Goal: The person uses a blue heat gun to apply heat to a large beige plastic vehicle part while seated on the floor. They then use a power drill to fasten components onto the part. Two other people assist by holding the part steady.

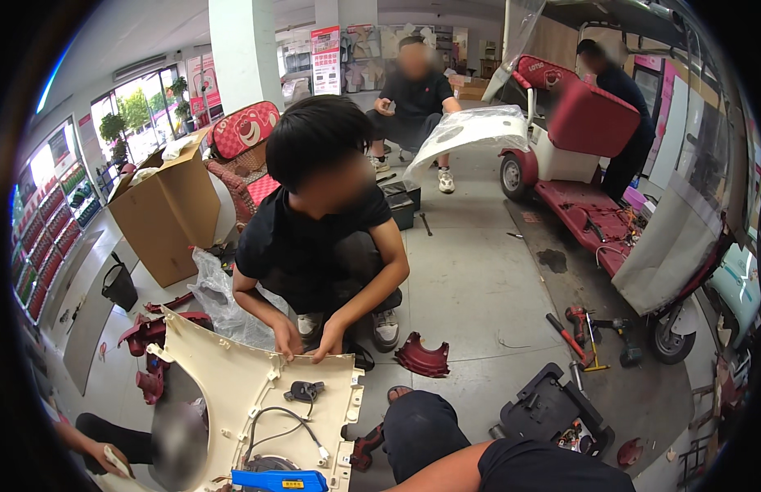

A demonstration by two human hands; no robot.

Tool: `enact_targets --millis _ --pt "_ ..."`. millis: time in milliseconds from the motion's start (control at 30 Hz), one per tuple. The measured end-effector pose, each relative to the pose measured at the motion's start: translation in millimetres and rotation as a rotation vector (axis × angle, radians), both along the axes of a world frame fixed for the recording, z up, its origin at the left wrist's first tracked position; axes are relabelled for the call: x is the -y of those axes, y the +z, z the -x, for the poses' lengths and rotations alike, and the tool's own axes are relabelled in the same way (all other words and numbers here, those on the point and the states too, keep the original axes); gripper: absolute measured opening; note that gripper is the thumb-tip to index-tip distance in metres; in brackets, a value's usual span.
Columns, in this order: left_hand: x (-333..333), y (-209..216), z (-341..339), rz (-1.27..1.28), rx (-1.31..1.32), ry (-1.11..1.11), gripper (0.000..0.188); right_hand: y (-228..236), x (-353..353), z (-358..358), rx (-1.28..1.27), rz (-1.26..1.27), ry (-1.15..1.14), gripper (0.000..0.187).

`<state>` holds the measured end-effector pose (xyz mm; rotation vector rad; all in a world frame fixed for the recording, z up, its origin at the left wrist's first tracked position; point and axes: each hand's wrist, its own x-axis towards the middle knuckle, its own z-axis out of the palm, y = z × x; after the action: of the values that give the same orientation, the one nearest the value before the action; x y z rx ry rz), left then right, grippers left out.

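Note:
A cream plastic body panel (306, 389) lies with its ribbed inner side up, clip tabs along its edges. On it are a small black part (305, 391) and a dark cable with a pale connector (323, 453). A blue object with a yellow label (280, 480) crosses the panel's lower edge; its kind is not clear. My right forearm (446, 471) reaches left along the bottom edge, its hand out of the picture. My left hand does not show. Facing me, a crouching person grips the panel's far edge with both hands (310, 340).
Dark red plastic parts (423, 356) lie around the panel. An open black tool case (553, 410) and power drills (622, 340) are on the floor right. A red three-wheeler (581, 221) stands behind, a cardboard box (163, 217) left. Another person's hand (109, 459) shows lower left.

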<state>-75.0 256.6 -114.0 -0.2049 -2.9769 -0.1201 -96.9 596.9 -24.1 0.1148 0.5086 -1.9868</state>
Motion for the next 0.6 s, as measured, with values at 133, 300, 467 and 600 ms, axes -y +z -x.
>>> enact_targets --millis 133,300,467,600 --pt "3 -2 1 -0.012 -0.017 -0.019 0.039 -5 2 -1 0.018 -0.004 -0.006 0.023" --pt "3 -2 1 -0.028 -0.029 -0.019 0.038 -9 6 0 0.032 0.006 0.009 0.023" --pt "1 1 2 -0.027 -0.016 -0.006 0.036 -14 9 1 0.048 -0.007 0.013 0.021" --pt "-3 6 1 -0.005 -0.008 0.01 0.035 -9 8 0 0.035 -0.032 0.005 0.019"
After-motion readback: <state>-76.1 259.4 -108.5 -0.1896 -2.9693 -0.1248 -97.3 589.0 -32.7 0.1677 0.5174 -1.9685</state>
